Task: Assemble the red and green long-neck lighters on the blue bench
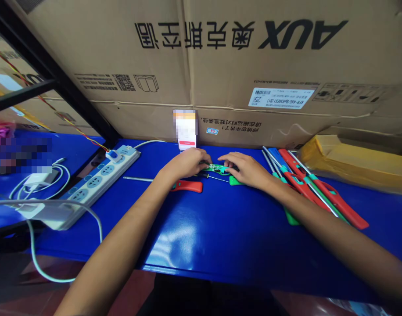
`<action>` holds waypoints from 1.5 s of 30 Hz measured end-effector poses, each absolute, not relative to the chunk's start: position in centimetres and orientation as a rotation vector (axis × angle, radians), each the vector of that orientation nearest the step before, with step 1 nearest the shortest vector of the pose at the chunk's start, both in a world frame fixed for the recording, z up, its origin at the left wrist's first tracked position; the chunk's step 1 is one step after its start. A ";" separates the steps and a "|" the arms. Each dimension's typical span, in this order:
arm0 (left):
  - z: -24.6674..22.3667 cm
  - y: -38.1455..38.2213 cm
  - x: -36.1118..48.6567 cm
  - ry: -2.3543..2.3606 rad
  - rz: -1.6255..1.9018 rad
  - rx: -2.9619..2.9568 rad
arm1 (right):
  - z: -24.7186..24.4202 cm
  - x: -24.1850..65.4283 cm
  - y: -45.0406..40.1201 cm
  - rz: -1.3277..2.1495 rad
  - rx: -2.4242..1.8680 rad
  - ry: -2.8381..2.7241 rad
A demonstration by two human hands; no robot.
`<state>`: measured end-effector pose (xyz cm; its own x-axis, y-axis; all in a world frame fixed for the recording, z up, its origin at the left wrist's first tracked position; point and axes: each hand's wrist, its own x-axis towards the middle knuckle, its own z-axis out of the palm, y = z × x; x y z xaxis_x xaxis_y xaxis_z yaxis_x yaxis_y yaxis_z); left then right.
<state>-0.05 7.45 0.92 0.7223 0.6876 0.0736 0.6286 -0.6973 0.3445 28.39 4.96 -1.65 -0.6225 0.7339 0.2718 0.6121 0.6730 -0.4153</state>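
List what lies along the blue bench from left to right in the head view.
Power strip → left hand → green circuit board → right hand → red-handled rods → yellow packet

Left hand (pixel 187 162): palm down, angled in toward centre, fingers (pixel 205 157) curled forward, tips hidden from my view.
Right hand (pixel 243 169): palm down, mirroring left, fingers (pixel 226 158) spread slightly and pointing in.
Spacing: hands just beside each other, fingertips nearly meeting.
Left forearm (pixel 122 245): bare, rising steeply from bottom left to the wrist.
Right forearm (pixel 326 224): bare, coming in at a shallower angle from the right edge.
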 end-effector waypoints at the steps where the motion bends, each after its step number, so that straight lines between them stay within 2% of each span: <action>1: 0.9 7.5 -0.1 1.034 0.280 2.622 | -1.6 28.4 5.0 0.389 -1.052 -2.468; 8: 1.2 7.6 -0.3 1.076 0.265 2.572 | -1.8 28.6 5.3 0.343 -1.141 -2.432; 22: 0.9 7.6 -0.3 1.040 0.385 2.572 | -2.4 28.6 5.8 0.522 -1.188 -2.277; 45: 2.0 7.4 -1.0 1.030 0.354 2.321 | -2.5 28.3 5.6 0.532 -1.062 -2.367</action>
